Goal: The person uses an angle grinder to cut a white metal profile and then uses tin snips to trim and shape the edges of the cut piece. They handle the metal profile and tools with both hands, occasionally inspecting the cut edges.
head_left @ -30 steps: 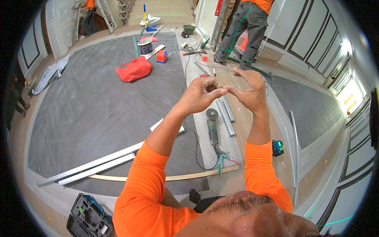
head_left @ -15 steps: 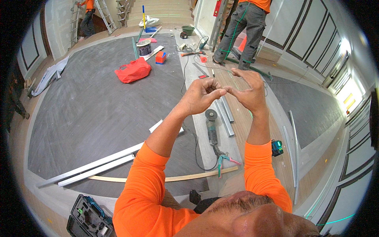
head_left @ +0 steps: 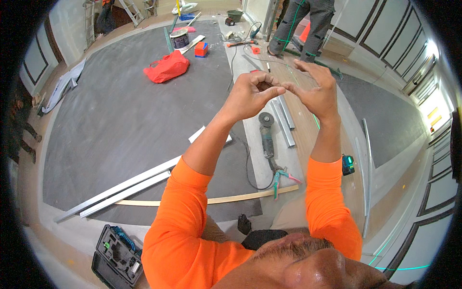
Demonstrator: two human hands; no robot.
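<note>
Both my arms reach forward above the floor, in orange sleeves. My left hand (head_left: 252,95) has its fingers curled in, with the thumb lying along the index finger. Whatever it may hold is too small or hidden to make out. Close against its thumb tip comes the thumb of my right hand (head_left: 318,90), whose other fingers stretch forward, apart from the thumb. Below the hands on the floor lies an angle grinder (head_left: 266,136) with its cord. Just beyond it are metal channel pieces (head_left: 283,120). Green-handled snips (head_left: 280,181) rest nearer to me.
Long metal profiles (head_left: 120,185) and a wooden strip (head_left: 240,197) lie before me. An open tool case (head_left: 118,255) sits at lower left, a laser level (head_left: 347,164) at right. A red bag (head_left: 167,67) and a bucket (head_left: 179,38) are farther off. A person (head_left: 303,29) stands ahead.
The view has tilted, so floor things sit higher and farther right in the picture. My hands also appear higher and slightly right, their thumbs still close together.
</note>
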